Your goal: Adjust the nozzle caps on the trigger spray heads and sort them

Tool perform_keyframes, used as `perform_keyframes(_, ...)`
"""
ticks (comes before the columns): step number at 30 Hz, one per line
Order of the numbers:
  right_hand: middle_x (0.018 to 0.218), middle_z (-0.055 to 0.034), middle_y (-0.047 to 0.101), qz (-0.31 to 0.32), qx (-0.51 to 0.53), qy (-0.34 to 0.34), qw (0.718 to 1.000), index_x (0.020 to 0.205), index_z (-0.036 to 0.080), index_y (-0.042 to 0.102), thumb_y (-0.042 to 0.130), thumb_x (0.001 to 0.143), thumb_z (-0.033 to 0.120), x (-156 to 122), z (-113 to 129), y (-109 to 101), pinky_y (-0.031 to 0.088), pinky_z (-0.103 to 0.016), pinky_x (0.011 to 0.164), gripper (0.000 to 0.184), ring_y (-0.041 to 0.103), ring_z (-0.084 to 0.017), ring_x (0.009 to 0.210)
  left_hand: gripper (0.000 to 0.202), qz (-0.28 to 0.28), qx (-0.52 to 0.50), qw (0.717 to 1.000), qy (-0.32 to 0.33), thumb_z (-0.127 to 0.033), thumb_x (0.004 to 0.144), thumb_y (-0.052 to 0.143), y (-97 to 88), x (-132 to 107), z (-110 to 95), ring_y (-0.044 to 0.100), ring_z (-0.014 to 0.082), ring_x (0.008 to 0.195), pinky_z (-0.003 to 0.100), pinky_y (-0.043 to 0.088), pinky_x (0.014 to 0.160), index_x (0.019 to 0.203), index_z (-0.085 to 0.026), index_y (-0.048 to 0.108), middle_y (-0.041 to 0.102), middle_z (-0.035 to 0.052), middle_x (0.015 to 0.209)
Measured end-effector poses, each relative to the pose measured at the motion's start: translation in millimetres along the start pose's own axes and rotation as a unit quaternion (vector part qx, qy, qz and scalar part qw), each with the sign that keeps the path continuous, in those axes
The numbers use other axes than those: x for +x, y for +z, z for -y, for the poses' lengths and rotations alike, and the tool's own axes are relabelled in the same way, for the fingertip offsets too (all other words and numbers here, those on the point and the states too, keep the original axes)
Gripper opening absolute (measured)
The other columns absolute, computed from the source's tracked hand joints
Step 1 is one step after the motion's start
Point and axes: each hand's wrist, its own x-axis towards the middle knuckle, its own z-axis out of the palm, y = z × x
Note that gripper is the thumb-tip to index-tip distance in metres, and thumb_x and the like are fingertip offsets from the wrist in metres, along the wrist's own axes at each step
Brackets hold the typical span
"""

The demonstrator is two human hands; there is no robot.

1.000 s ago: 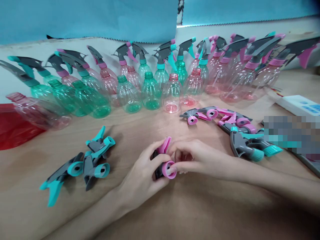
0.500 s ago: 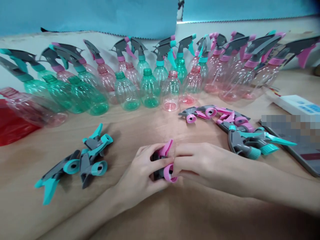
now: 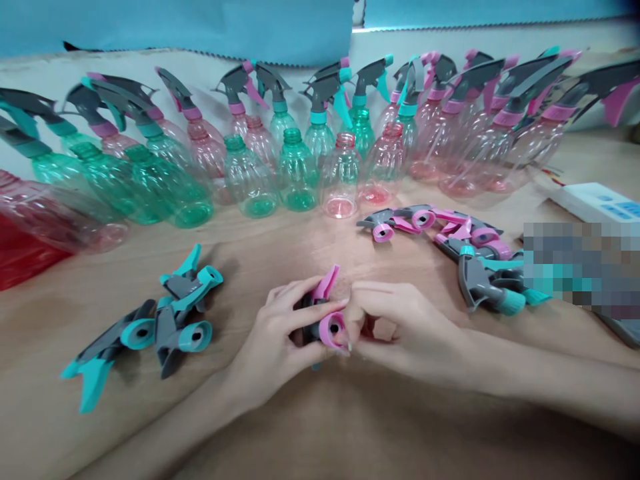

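Tabletop [image 3: 260,260]: tubes [image 3: 461,175] inside bottles [image 3: 483,157]; left hand [image 3: 273,333] grips sprayhead [image 3: 313,332].

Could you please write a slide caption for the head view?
Left hand grips a trigger sprayer, right hand at its pink collar, before green and pink bottles.

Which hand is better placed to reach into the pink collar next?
Right, most likely: the right hand has its fingertips at the open rim of the pink collar, while the left hand is wrapped around the spray head.
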Motion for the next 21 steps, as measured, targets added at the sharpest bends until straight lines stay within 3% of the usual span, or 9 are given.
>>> perform_keyframes(6, 0.077, 0.0013, 0.058, -0.055, 0.073, 0.106, 0.99, 0.074, 0.02, 0.049, 0.056, 0.077, 0.007, -7.0, 3.3, 13.5, 0.047, -0.022, 0.06, 0.015, 0.057, -0.011, 0.07, 0.034, -0.046, 0.084, 0.995, 0.037, -0.037, 0.087, 0.059, 1.7, -3.0, -1.2, 0.054, 0.0256, 0.107, 0.041, 0.042, 0.085, 0.12, -0.03, 0.061, 0.056, 0.0082, 0.125)
perform_keyframes(14, 0.077, 0.0022, 0.055, -0.057, 0.071, 0.111, 0.99, 0.076, 0.021, 0.043, 0.056, 0.076, 0.008, -7.6, 1.7, 17.4, 0.046, -0.021, 0.058, 0.018, 0.055, -0.01, 0.069, 0.029, -0.057, 0.13, 0.986, 0.081, -0.033, 0.091, 0.054, 4.4, -5.3, 0.1, 0.053, 0.0259, 0.108, 0.041, 0.038, 0.083, 0.119, -0.025, 0.057, 0.053, 0.0117, 0.125)
perform_keyframes(21, 0.074, 0.0045, 0.054, -0.038, 0.007, 0.1, 0.994, 0.078, 0.021, 0.04, 0.057, 0.076, 0.012, -9.2, 0.4, 13.6, 0.039, -0.019, 0.051, 0.02, 0.05, -0.007, 0.059, 0.019, -0.042, 0.168, 0.982, 0.074, -0.025, 0.089, 0.052, 5.3, -5.7, -3.8, 0.053, 0.0263, 0.106, 0.041, 0.037, 0.081, 0.106, -0.022, 0.06, 0.052, 0.0128, 0.123)
